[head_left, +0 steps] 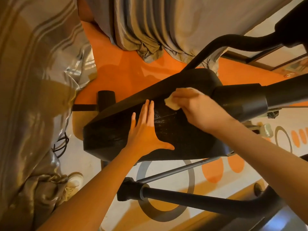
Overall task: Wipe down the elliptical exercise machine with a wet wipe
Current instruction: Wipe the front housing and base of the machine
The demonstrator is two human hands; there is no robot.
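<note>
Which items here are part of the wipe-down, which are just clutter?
In the job:
right hand gripping the wet wipe
left hand flat on the elliptical's black housing

Lying about:
curtains
shoe
black cable
patterned rug

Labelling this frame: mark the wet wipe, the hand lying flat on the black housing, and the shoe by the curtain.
wet wipe (171, 103): head view, bunched end left of the fingers.
left hand (144, 132): head view, back of the hand.
shoe (73, 182): head view, pale upper.
</note>
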